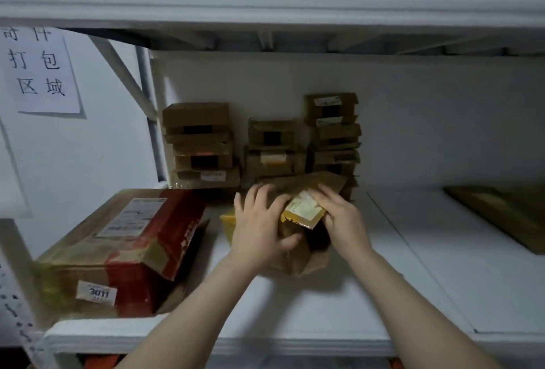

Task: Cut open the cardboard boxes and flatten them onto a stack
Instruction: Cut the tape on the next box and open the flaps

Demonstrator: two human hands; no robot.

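Forearms: two bare forearms enter from 6 o'clock and converge on the middle of the white shelf (pixel 339 303).
Left hand (pixel 259 227): fingers spread, palm pressed flat on the left side of the small cardboard box (pixel 298 253); thumb lies across its front face.
Right hand (pixel 342 215): fingers curled, gripping the yellow-taped flap (pixel 303 209) of the same box at its upper right edge.
Small cardboard box: at frame centre, on the shelf, tilted and partly collapsed between both hands; dark opening visible just below the flap.
Large box (pixel 118 253): at 8 o'clock, brown with red print, white shipping label on top, sticker reading "3011" on the near face; near the small box, not touching.
Stacked boxes (pixel 265 144): three columns of small cartons at 12 o'clock, against the shelf's back wall, directly behind the hands.
Flat cardboard (pixel 501 212): at 3 o'clock, lying on the shelf, well apart from the hands.
Paper sign (pixel 38 70): at 10 o'clock on the wall, handwritten characters.
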